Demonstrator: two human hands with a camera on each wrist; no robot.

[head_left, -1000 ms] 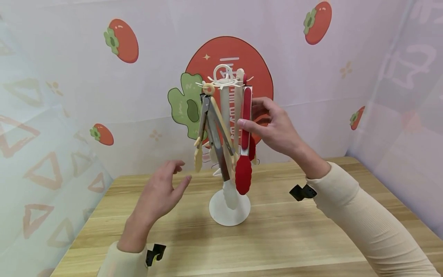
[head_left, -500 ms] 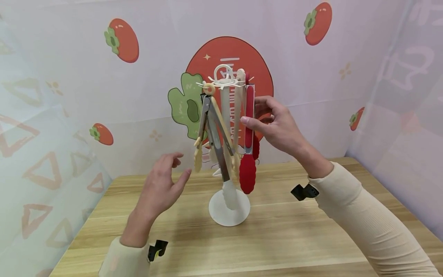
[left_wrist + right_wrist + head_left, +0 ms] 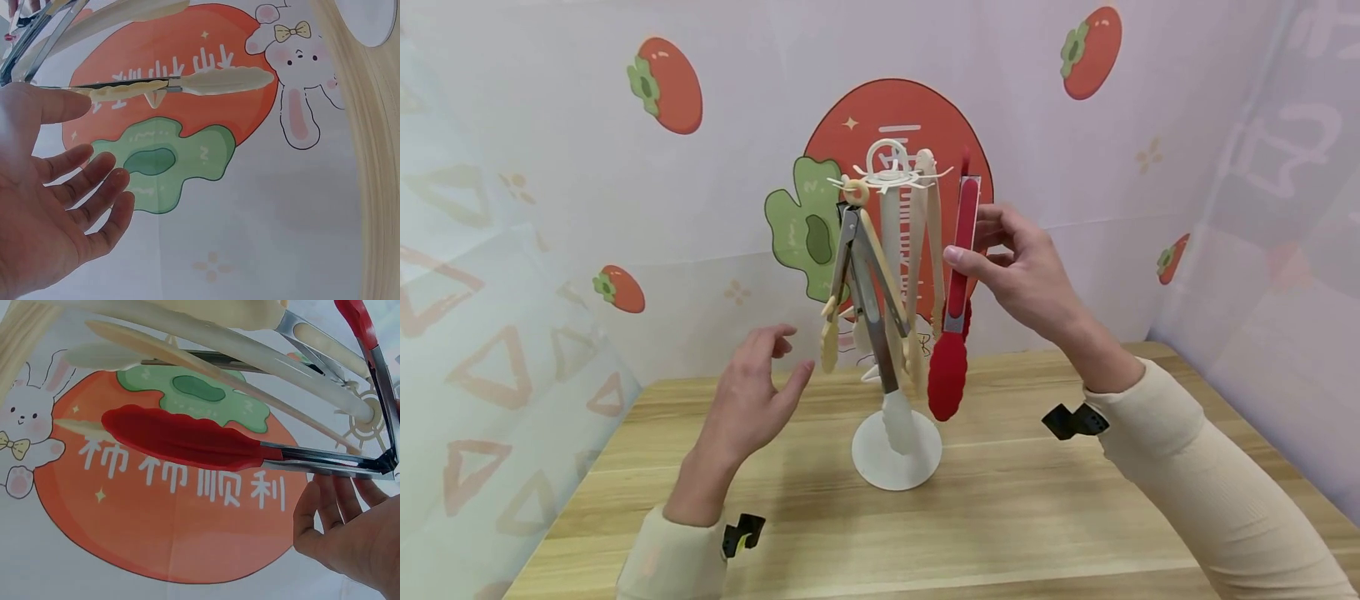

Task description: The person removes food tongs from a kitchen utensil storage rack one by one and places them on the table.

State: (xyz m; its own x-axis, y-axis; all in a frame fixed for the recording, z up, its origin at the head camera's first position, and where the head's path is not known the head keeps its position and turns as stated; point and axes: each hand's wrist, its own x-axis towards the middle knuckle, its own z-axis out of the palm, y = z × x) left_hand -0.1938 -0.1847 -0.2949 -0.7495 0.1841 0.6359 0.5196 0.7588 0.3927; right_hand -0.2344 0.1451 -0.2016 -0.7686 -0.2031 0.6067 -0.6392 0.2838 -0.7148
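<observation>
Red tongs (image 3: 964, 242) with metal arms and scalloped red tips are pinched by my right hand (image 3: 1026, 267), thumb on the near handle. In the head view they hang tip-down, slightly tilted, just right of the white rack's hook ring (image 3: 895, 178). The right wrist view shows one red tip (image 3: 187, 440) large, the arms spread apart. My left hand (image 3: 752, 400) hovers left of the rack, its fingers loosely bent around nothing. Nearest to it hang beige-tipped tongs (image 3: 829, 346); white-tipped tongs (image 3: 897, 423) hang in front of the rack's pole.
A round white base (image 3: 880, 475) carries the rack on the wooden table (image 3: 1037, 500). Long beige tongs (image 3: 934, 233) hang at the rack's right rear. A printed cloth (image 3: 737, 125) stands behind the table, with more at both sides.
My right hand has drawn the red tongs rightward, away from the rack's hooks, and their top now leans right. The beige tongs behind have come into fuller view. My left hand has barely moved.
</observation>
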